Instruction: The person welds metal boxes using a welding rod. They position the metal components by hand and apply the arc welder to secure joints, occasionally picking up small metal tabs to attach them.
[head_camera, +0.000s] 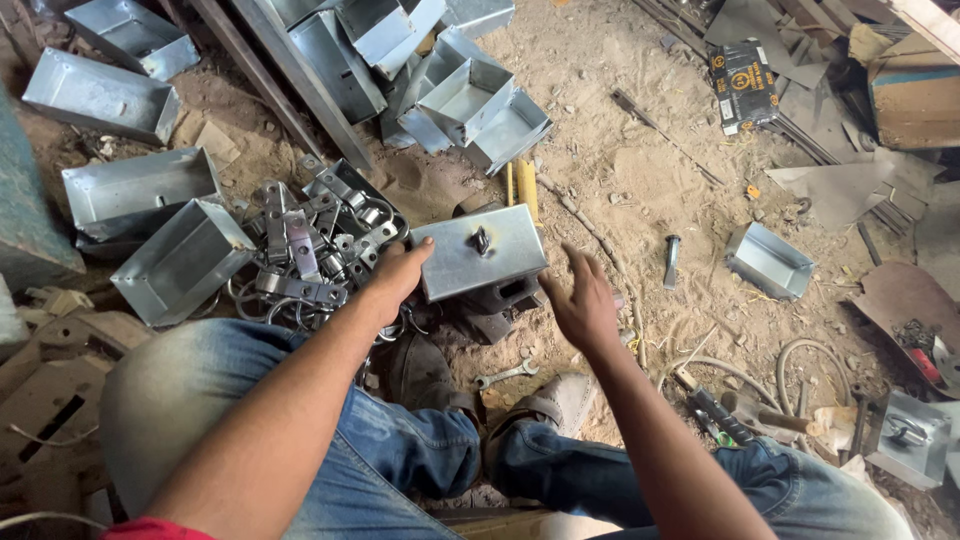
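A galvanised sheet-metal box (480, 250) lies bottom-up on a dark block in front of my knees, with a small ring fitting at its centre. My left hand (398, 272) grips the box's left edge. Just off its right edge hovers my right hand (582, 300), fingers spread and holding nothing. A heap of metal clamps and rings (315, 250) lies to the left of the box.
Several more open metal boxes (180, 262) lie at the left and the top (468, 95), one (768, 260) at the right. A spanner (508, 375) lies by my shoes, a bolt (671, 260) on the sandy ground, hoses and tools (720, 415) at the lower right.
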